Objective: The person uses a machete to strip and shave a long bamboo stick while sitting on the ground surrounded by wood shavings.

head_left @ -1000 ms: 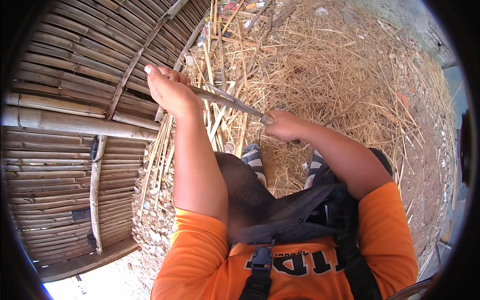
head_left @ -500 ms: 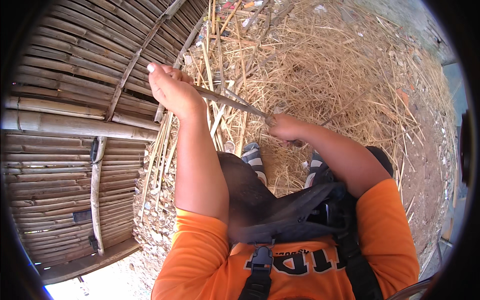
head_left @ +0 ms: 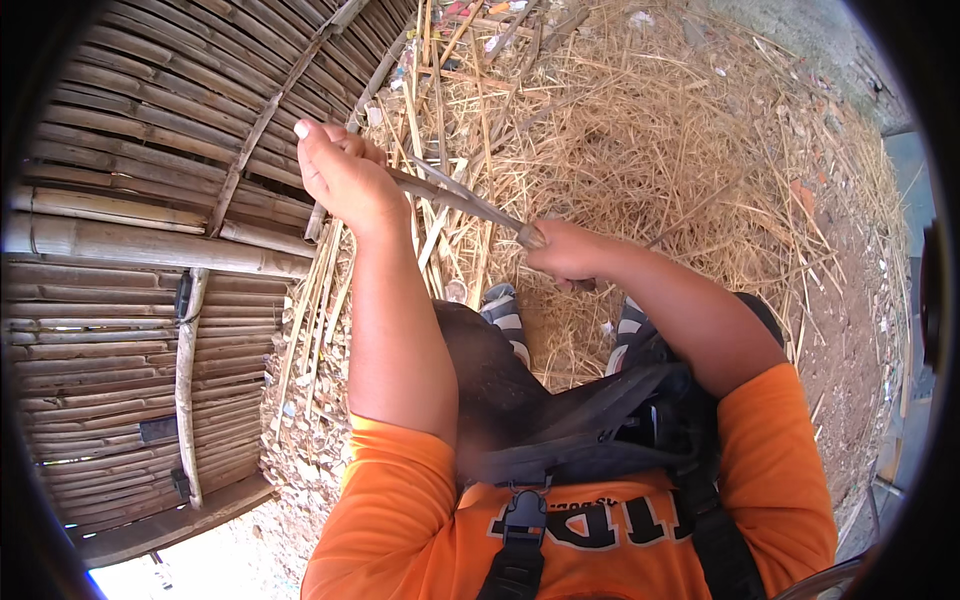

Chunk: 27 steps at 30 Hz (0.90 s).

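Held up near the bamboo wall, my left hand (head_left: 348,178) is closed around one end of a thin brown stick (head_left: 418,187). The stick slants down toward my right hand (head_left: 568,250), which is wrapped round the handle of a long, narrow-bladed knife (head_left: 460,194). The blade points up and left, lying close along the stick with its tip near my left hand. Whether blade and stick touch along the whole length, I cannot tell. A pale collar shows where blade meets handle, and the handle's dark end sticks out below my fingers.
A slatted bamboo wall (head_left: 150,240) rises close on the left. Dry straw (head_left: 640,130) and loose split bamboo strips (head_left: 318,310) cover the ground around my shoes (head_left: 507,318). Stony earth (head_left: 845,330) lies to the right, beside a grey wall (head_left: 850,45).
My right hand has shifted slightly left with the knife. The blade's tip now stands farther off the stick. My left hand stays almost in place, still gripping the stick.
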Each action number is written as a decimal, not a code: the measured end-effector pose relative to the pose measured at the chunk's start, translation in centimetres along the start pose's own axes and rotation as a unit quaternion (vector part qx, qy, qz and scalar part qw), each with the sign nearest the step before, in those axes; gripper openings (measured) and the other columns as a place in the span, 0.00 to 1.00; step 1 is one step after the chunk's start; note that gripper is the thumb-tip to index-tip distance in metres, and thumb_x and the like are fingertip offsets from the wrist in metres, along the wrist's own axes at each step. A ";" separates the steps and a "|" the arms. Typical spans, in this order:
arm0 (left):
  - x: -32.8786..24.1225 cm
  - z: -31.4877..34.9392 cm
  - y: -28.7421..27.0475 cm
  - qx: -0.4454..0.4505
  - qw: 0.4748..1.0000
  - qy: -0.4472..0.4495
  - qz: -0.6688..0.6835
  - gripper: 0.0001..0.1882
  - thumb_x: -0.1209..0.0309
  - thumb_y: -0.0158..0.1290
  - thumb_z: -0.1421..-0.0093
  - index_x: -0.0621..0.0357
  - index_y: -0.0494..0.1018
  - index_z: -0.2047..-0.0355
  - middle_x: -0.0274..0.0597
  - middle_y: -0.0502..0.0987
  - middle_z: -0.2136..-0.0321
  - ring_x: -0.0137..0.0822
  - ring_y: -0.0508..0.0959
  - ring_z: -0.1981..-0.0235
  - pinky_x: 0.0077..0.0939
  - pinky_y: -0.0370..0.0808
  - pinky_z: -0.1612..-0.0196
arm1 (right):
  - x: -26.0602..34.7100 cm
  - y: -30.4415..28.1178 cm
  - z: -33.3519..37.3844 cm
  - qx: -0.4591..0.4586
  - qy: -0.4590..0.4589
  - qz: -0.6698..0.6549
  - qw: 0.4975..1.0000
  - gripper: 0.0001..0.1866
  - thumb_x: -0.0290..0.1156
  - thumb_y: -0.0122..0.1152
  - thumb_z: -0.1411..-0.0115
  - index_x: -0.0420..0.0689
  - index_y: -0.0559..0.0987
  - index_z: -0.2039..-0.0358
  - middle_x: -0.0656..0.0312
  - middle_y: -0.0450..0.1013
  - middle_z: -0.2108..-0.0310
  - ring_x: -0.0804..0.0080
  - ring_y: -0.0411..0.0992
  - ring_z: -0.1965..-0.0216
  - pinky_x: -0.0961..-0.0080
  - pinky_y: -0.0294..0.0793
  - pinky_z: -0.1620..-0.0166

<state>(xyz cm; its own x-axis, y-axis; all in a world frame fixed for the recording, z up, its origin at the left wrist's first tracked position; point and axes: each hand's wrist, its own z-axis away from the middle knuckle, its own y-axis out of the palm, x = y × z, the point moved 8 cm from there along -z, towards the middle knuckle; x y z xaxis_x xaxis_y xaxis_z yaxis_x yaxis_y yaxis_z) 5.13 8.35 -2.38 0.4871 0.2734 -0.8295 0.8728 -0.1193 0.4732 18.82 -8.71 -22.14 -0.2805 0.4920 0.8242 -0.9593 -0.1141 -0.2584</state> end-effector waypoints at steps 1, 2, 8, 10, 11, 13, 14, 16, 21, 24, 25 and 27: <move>-0.1 -0.2 -0.4 -0.017 1.000 -0.002 -0.005 0.21 0.53 0.45 0.28 0.52 0.61 0.75 0.26 0.54 0.85 0.22 0.53 0.84 0.21 0.54 0.79 | -1.6 0.2 -0.6 -0.002 0.015 0.035 0.999 0.15 0.29 0.55 0.42 0.38 0.71 0.54 0.60 0.72 0.80 0.70 0.75 0.80 0.68 0.74 0.78; -0.3 -0.5 -0.6 -0.015 1.000 0.001 -0.005 0.22 0.53 0.45 0.28 0.52 0.61 0.75 0.26 0.54 0.86 0.22 0.53 0.85 0.20 0.54 0.80 | -3.2 0.0 -1.1 -0.016 0.032 0.068 0.997 0.16 0.29 0.55 0.42 0.37 0.72 0.53 0.59 0.72 0.80 0.69 0.75 0.80 0.67 0.74 0.78; 0.1 -0.9 -0.4 -0.015 1.000 -0.008 0.002 0.22 0.52 0.46 0.29 0.53 0.61 0.75 0.26 0.55 0.85 0.22 0.53 0.84 0.20 0.54 0.81 | -2.6 -0.8 -1.9 -0.026 -0.043 0.135 0.990 0.20 0.30 0.56 0.43 0.38 0.73 0.49 0.60 0.72 0.80 0.69 0.74 0.81 0.68 0.74 0.76; 0.2 -0.5 0.3 0.006 1.000 -0.003 0.002 0.22 0.52 0.46 0.29 0.53 0.61 0.75 0.26 0.55 0.85 0.22 0.53 0.84 0.20 0.54 0.80 | 0.4 -1.0 -0.7 -0.059 -0.052 0.047 0.996 0.19 0.30 0.57 0.43 0.38 0.73 0.51 0.60 0.72 0.79 0.70 0.73 0.81 0.69 0.74 0.76; 0.3 -0.5 0.1 0.009 1.000 -0.004 -0.003 0.21 0.53 0.46 0.29 0.53 0.62 0.73 0.27 0.55 0.85 0.23 0.54 0.84 0.21 0.54 0.79 | 1.7 -0.7 -0.2 -0.050 -0.063 0.030 0.996 0.16 0.31 0.57 0.43 0.39 0.73 0.56 0.58 0.73 0.78 0.68 0.74 0.80 0.67 0.74 0.75; 0.2 -0.5 0.0 0.015 1.000 -0.002 -0.009 0.18 0.53 0.46 0.29 0.53 0.64 0.70 0.28 0.56 0.84 0.24 0.55 0.83 0.23 0.55 0.77 | 3.9 -0.6 0.6 -0.033 -0.088 -0.002 0.996 0.11 0.33 0.57 0.44 0.40 0.72 0.64 0.53 0.74 0.77 0.62 0.77 0.77 0.64 0.73 0.73; 0.2 -0.4 -0.3 0.009 1.000 -0.005 -0.011 0.18 0.53 0.46 0.29 0.53 0.64 0.70 0.28 0.56 0.84 0.25 0.55 0.83 0.23 0.55 0.77 | 3.5 -0.2 0.4 -0.022 -0.076 -0.018 0.997 0.11 0.33 0.57 0.45 0.40 0.72 0.64 0.54 0.74 0.77 0.63 0.76 0.77 0.64 0.73 0.73; 0.0 -0.3 -0.3 0.002 1.000 -0.012 -0.009 0.18 0.54 0.46 0.29 0.53 0.64 0.70 0.28 0.56 0.84 0.25 0.55 0.83 0.24 0.55 0.77 | 2.4 0.0 0.2 -0.006 -0.054 -0.047 0.997 0.12 0.33 0.58 0.45 0.39 0.72 0.64 0.54 0.74 0.77 0.64 0.76 0.78 0.64 0.73 0.73; -0.2 -0.4 -0.3 -0.016 1.000 0.003 0.007 0.22 0.53 0.47 0.29 0.53 0.61 0.75 0.26 0.53 0.85 0.22 0.53 0.85 0.20 0.53 0.81 | -1.4 -1.1 0.0 -0.029 0.029 0.072 0.997 0.14 0.34 0.59 0.45 0.39 0.73 0.62 0.54 0.74 0.77 0.64 0.76 0.78 0.64 0.74 0.73; 0.0 -0.4 0.1 -0.006 1.000 -0.003 0.003 0.22 0.51 0.47 0.29 0.54 0.62 0.75 0.26 0.53 0.86 0.22 0.53 0.85 0.21 0.53 0.81 | 0.8 -1.5 0.9 -0.056 -0.026 0.047 0.997 0.14 0.34 0.59 0.46 0.39 0.73 0.62 0.55 0.74 0.78 0.64 0.75 0.79 0.64 0.74 0.74; 0.0 -0.4 0.0 -0.001 1.000 -0.007 0.001 0.23 0.51 0.47 0.29 0.54 0.62 0.74 0.26 0.54 0.86 0.22 0.53 0.85 0.21 0.53 0.81 | 1.9 -1.4 1.2 -0.064 -0.053 0.038 0.996 0.14 0.34 0.59 0.46 0.39 0.73 0.62 0.55 0.74 0.78 0.64 0.75 0.80 0.64 0.74 0.74; 0.3 -0.6 -0.1 0.005 1.000 -0.013 0.006 0.23 0.50 0.46 0.29 0.54 0.62 0.75 0.27 0.55 0.86 0.23 0.54 0.85 0.21 0.54 0.81 | 3.1 -1.0 1.4 -0.044 -0.069 -0.009 0.997 0.15 0.32 0.58 0.44 0.39 0.73 0.58 0.59 0.72 0.79 0.68 0.73 0.82 0.67 0.73 0.76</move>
<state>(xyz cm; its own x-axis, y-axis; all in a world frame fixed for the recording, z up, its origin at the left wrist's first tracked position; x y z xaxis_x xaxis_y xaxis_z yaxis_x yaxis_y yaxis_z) 5.19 8.99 -2.44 0.4975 0.2470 -0.8316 0.8674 -0.1311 0.4800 18.89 -8.34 -18.62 -0.2707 0.3690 0.8891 -0.9593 -0.0266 -0.2811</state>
